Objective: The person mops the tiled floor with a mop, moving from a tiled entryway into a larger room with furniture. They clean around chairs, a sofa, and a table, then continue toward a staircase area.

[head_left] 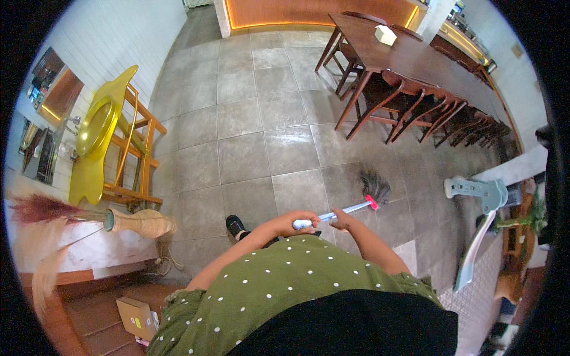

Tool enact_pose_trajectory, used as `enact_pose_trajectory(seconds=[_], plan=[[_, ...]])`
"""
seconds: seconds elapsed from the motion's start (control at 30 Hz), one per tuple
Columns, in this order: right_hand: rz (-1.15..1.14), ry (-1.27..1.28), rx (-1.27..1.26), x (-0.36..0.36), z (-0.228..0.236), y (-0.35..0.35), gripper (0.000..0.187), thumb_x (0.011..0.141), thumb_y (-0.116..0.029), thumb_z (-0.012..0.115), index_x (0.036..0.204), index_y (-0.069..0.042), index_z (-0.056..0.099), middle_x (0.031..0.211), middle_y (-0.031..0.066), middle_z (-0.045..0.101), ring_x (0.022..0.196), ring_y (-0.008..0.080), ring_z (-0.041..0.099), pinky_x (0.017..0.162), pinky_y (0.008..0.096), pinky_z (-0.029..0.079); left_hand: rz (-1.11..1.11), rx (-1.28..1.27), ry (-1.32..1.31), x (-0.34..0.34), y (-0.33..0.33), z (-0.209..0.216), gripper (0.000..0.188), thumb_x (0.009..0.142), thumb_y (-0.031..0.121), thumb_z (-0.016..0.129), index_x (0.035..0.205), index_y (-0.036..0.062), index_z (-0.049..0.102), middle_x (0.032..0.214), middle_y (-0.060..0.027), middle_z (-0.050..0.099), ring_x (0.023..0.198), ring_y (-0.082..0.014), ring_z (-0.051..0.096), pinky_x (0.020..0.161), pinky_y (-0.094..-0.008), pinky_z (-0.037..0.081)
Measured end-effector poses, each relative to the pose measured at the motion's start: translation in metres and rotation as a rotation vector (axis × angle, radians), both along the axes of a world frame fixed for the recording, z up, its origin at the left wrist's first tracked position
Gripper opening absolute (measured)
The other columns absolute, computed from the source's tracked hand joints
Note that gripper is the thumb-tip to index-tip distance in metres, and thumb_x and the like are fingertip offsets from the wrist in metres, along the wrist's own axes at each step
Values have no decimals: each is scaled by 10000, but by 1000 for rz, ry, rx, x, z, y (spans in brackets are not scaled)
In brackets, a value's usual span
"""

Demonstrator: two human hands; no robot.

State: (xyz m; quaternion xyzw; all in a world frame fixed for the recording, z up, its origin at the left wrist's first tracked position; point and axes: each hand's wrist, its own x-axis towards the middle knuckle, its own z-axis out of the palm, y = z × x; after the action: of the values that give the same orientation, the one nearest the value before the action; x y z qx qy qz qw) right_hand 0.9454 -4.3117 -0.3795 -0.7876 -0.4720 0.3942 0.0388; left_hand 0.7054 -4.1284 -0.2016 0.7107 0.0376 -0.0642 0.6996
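The left hand (304,218) grips the broom (360,207) at its end (300,225); the right hand (340,221) wraps the shaft (325,217) farther along, nearer the red head (371,202). The shaft points between 2 and 3 o'clock; from the right hand, the bristles (375,185) lie between 1 and 2 o'clock.

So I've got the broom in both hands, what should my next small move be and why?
I'd probably draw the bristles a short stroke to your left, over the grey floor tiles. Your left hand grips the broom handle near its top end and your right hand holds it lower, so both can guide it, while the red broom head is off to your right.
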Motion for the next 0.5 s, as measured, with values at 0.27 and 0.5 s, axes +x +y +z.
enact_pose_trajectory(seconds=[0.27, 0.5], plan=[[-20, -17, 36, -2, -14, -16, 492, 824, -290, 713, 1272, -107, 625, 1326, 196, 587, 1220, 371, 570, 1041, 460, 442, 251, 34, -62, -27, -39, 17, 281, 868, 287, 756, 1033, 91, 640, 1197, -99, 663, 1142, -241, 599, 972, -382, 454], [312, 205, 186, -104, 40, 53, 405, 771, -185, 730, 1172, -145, 689, 1185, 151, 663, 1137, 339, 617, 1008, 456, 457, 712, 25, 196, -132, -52, 122, 240, 838, 242, 783, 993, 79, 700, 1125, -90, 704, 1055, -218, 638, 937, -362, 481]])
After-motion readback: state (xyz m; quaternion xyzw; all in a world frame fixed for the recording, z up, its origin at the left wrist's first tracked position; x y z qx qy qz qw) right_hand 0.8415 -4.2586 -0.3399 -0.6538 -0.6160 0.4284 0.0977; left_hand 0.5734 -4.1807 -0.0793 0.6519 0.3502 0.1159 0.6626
